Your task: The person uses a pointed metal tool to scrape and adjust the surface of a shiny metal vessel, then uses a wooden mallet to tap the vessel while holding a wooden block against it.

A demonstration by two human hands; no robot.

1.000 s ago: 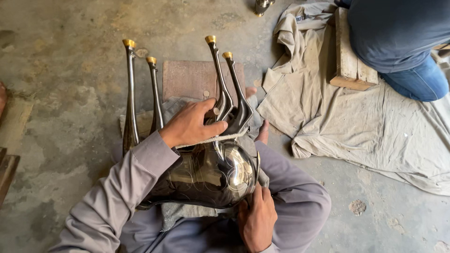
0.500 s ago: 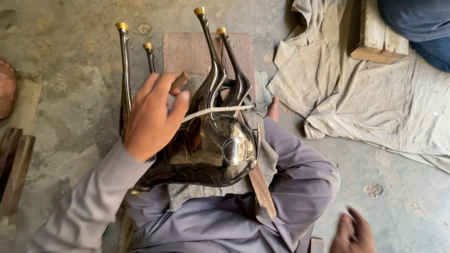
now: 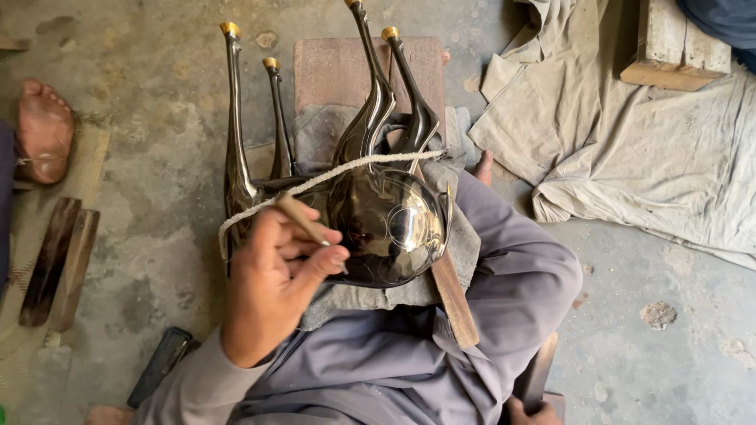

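Only the left hand [image 3: 272, 287] pinches a stick [image 3: 303, 220] beside the polished bowl's [image 3: 386, 224] rim.

Your head camera looks straight down, close over your lap [image 3: 409, 362]. It takes in the floor [image 3: 142, 94] around you.

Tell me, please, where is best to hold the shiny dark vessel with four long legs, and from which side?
Probably grip the dark polished vessel by one slender leg, coming from the left. The legs point away, free and narrow; the round body is smooth, likely slippery, and the left hand with a thin tool already covers it.
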